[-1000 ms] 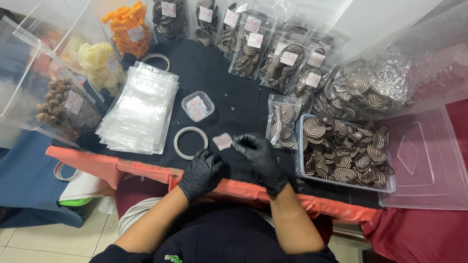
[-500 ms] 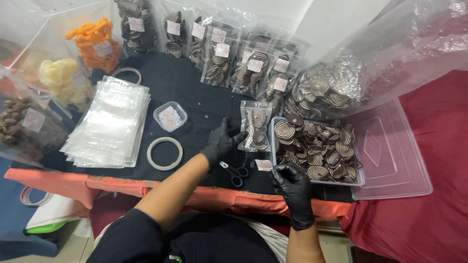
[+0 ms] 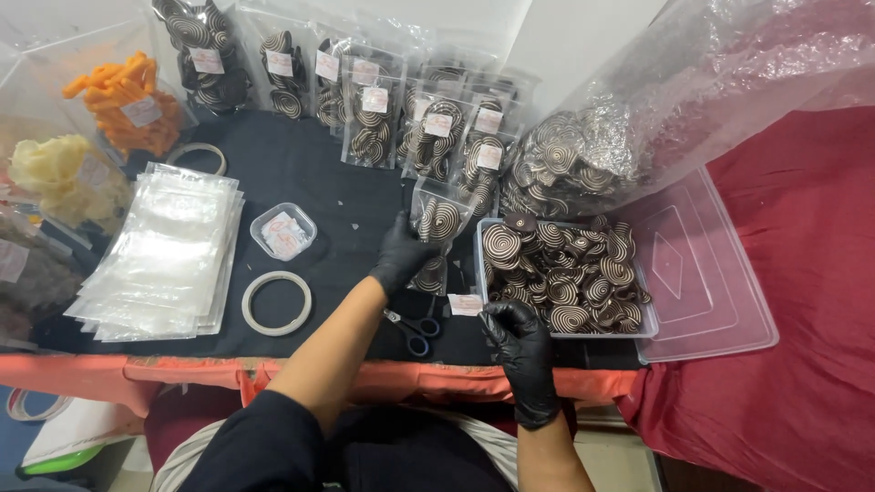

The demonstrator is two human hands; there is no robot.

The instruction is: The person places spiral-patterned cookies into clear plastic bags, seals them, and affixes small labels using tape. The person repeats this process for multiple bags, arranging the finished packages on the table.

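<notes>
My left hand (image 3: 401, 258) pinches the edge of a clear pouch (image 3: 436, 230) of brown-and-cream swirl cookies, standing it on the black cloth (image 3: 310, 173) just left of the tub (image 3: 567, 277). My right hand (image 3: 519, 333) nips a small white label (image 3: 466, 304) between thumb and fingertips, the other fingers curled, close below the pouch but not on it. As I judge it, this pouch is filled and lacks only its label. Behind it stand the finished pouches (image 3: 401, 114), each with a label already on; I count about ten, though they overlap and the back ones are hard to tell apart. A good deal is left: the tub is heaped with loose cookies, and the big bag (image 3: 583, 164) behind it holds more. A thick stack of empty pouches (image 3: 159, 260) lies to the left, too many to count. One small box of labels (image 3: 283, 231), two tape rings (image 3: 276, 302), one pair of scissors (image 3: 412, 328) by my left wrist, and one tub lid (image 3: 711, 273) on the right. Far left are bags of orange snacks (image 3: 123, 100) and yellow ones (image 3: 50, 169).
</notes>
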